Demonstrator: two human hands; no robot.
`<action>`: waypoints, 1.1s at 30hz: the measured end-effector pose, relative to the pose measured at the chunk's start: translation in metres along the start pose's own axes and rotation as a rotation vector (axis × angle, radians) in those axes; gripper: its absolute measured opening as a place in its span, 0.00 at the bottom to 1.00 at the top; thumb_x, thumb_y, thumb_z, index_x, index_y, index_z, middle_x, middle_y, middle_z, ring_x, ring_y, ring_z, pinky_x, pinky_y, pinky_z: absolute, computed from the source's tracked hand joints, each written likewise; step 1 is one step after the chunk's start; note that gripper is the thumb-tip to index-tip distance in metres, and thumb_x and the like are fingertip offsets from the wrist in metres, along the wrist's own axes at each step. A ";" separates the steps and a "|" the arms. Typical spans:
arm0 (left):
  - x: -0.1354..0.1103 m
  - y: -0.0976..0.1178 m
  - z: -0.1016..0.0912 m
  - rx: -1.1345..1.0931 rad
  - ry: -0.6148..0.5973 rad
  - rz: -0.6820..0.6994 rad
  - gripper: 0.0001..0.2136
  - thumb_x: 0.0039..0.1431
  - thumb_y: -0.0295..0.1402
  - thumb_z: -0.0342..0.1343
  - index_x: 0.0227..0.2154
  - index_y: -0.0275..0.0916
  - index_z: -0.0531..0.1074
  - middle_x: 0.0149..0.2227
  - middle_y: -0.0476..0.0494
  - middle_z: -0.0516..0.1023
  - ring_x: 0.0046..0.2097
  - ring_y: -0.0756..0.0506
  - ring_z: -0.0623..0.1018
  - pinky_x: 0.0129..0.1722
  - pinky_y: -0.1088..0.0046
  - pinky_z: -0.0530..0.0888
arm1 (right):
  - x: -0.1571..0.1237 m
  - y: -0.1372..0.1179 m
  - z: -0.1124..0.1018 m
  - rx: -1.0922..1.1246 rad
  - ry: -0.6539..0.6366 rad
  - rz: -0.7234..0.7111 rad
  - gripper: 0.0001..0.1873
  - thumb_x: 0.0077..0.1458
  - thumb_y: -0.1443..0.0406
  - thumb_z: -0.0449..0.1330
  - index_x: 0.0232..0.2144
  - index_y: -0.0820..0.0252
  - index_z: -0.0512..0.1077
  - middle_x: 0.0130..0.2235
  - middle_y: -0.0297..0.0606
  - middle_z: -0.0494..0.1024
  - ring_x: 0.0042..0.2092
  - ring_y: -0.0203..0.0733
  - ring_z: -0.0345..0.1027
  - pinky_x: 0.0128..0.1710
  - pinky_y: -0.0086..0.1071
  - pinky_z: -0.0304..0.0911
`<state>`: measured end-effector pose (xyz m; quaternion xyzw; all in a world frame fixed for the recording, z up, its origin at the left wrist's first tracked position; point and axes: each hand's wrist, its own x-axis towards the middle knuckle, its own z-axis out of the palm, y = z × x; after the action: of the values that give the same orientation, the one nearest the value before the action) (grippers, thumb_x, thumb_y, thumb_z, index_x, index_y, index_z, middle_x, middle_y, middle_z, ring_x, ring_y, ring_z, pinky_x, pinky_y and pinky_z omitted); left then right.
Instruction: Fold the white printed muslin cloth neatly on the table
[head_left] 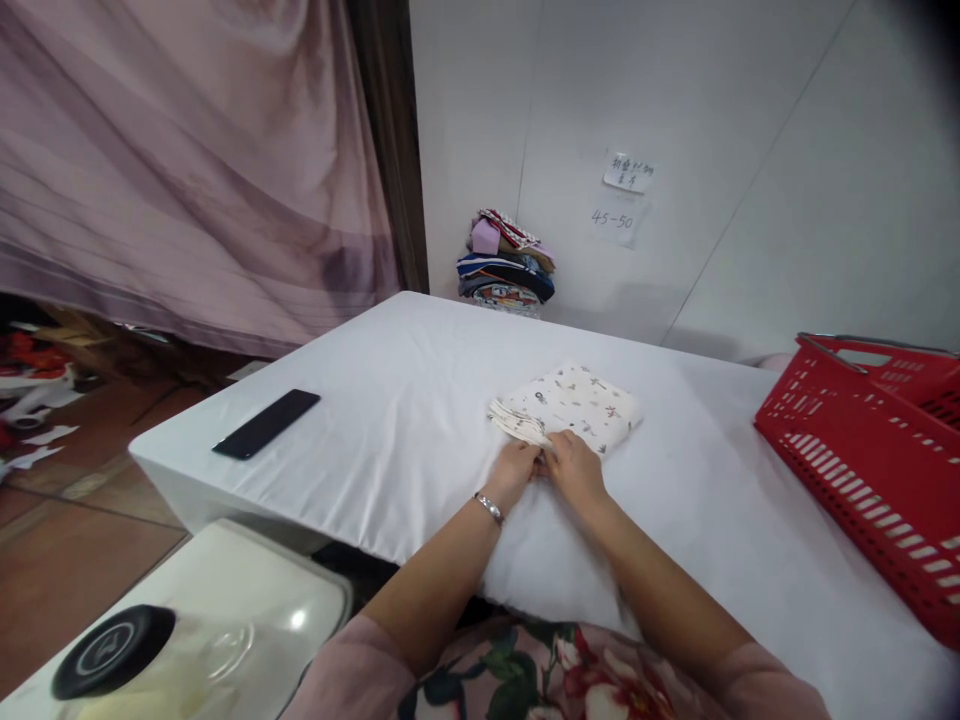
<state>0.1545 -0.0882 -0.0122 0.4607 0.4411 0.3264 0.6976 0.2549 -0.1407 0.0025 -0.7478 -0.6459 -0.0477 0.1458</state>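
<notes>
A folded white cloth [574,400] with a small scattered print lies on the table in front of me. Its layered edges show at the left side. My left hand [516,472], with a silver bracelet at the wrist, is closed at the cloth's near corner. Right beside it, my right hand [574,465] grips the same near edge, fingers bent over the fabric. The fingertips of both hands meet there and are partly hidden.
A white-covered table [390,400] carries a black phone-like slab [268,423] at left and a red plastic basket [877,460] at right. Folded fabrics [506,265] are stacked by the wall. A white appliance [247,590] with a black knob stands at lower left, below a pink curtain [202,170].
</notes>
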 end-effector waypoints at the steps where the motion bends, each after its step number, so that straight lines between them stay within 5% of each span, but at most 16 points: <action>1: 0.000 -0.001 -0.001 0.000 -0.004 0.004 0.08 0.51 0.27 0.51 0.19 0.37 0.63 0.14 0.53 0.64 0.16 0.55 0.60 0.17 0.78 0.57 | 0.000 0.000 0.000 0.000 0.001 -0.007 0.08 0.58 0.65 0.50 0.39 0.57 0.68 0.40 0.38 0.71 0.41 0.41 0.63 0.34 0.30 0.54; 9: 0.002 0.002 -0.004 0.039 -0.043 -0.018 0.17 0.53 0.45 0.53 0.20 0.35 0.66 0.14 0.51 0.65 0.14 0.54 0.62 0.15 0.77 0.56 | -0.010 -0.004 -0.004 0.114 -0.011 -0.064 0.12 0.59 0.67 0.48 0.42 0.59 0.68 0.41 0.41 0.71 0.44 0.42 0.62 0.41 0.31 0.56; 15: 0.010 0.001 -0.006 0.189 -0.020 -0.078 0.17 0.54 0.46 0.51 0.21 0.35 0.67 0.13 0.49 0.67 0.16 0.52 0.66 0.16 0.77 0.57 | -0.007 0.011 -0.019 0.323 -0.132 -0.175 0.13 0.54 0.68 0.50 0.42 0.58 0.69 0.44 0.41 0.71 0.46 0.43 0.63 0.45 0.33 0.59; 20: 0.013 -0.009 -0.007 0.291 0.005 -0.030 0.18 0.55 0.47 0.49 0.25 0.35 0.69 0.15 0.48 0.69 0.17 0.50 0.69 0.14 0.77 0.56 | 0.037 0.024 -0.035 0.459 -0.159 -0.165 0.13 0.55 0.65 0.49 0.29 0.57 0.73 0.36 0.36 0.75 0.40 0.39 0.67 0.40 0.30 0.60; 25: 0.013 -0.008 -0.005 0.272 -0.017 -0.038 0.17 0.56 0.46 0.48 0.27 0.35 0.68 0.18 0.47 0.71 0.17 0.50 0.69 0.15 0.78 0.58 | 0.093 -0.006 -0.027 0.325 -0.181 -0.207 0.11 0.52 0.66 0.52 0.29 0.58 0.74 0.33 0.35 0.76 0.37 0.38 0.67 0.38 0.29 0.59; 30: 0.006 0.002 -0.004 0.271 -0.008 -0.101 0.15 0.55 0.45 0.50 0.28 0.36 0.67 0.15 0.49 0.69 0.15 0.50 0.67 0.15 0.77 0.59 | 0.140 -0.034 -0.005 0.152 -0.293 -0.311 0.19 0.50 0.71 0.52 0.44 0.59 0.73 0.48 0.40 0.73 0.48 0.41 0.66 0.47 0.29 0.57; 33: 0.002 0.006 -0.005 0.281 -0.020 -0.110 0.14 0.55 0.44 0.50 0.28 0.36 0.67 0.14 0.49 0.68 0.14 0.51 0.65 0.15 0.77 0.59 | 0.159 -0.037 0.001 0.165 -0.464 -0.390 0.26 0.45 0.76 0.51 0.46 0.59 0.72 0.52 0.37 0.71 0.52 0.41 0.64 0.49 0.27 0.56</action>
<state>0.1504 -0.0829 -0.0085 0.5323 0.5001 0.2177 0.6475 0.2440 0.0157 0.0488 -0.5864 -0.7949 0.1498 0.0427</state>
